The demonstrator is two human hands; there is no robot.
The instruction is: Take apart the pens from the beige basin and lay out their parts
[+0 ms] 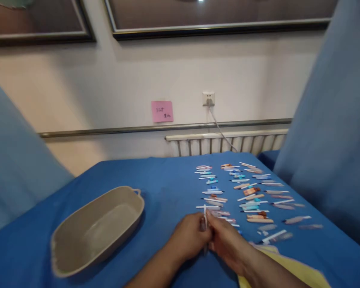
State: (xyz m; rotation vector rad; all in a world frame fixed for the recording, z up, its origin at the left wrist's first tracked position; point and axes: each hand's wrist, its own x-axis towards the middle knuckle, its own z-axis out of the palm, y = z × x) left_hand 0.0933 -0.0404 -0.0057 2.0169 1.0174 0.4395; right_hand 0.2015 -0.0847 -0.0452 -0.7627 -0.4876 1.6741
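Both hands meet at the front middle of the blue-covered table [165,188]. My left hand [192,236] is closed round a slim white pen-like stick [205,214], whose tip points up and away from me. Fingers of my right hand [225,238] pinch the same stick from the right, touching my left hand. The lower part of the stick is blurred and partly hidden by the fingers. Just beyond and to the right of the hands lie rows of many pens and small coloured pieces [252,208], in white, blue, teal, orange and brown.
A beige oval basin [60,224] stands on the left of the table. A yellow cloth [300,268] lies under my right forearm. Blue curtains [318,120] hang at both sides. Behind the table are a radiator, a wall socket with a cable and a pink note.
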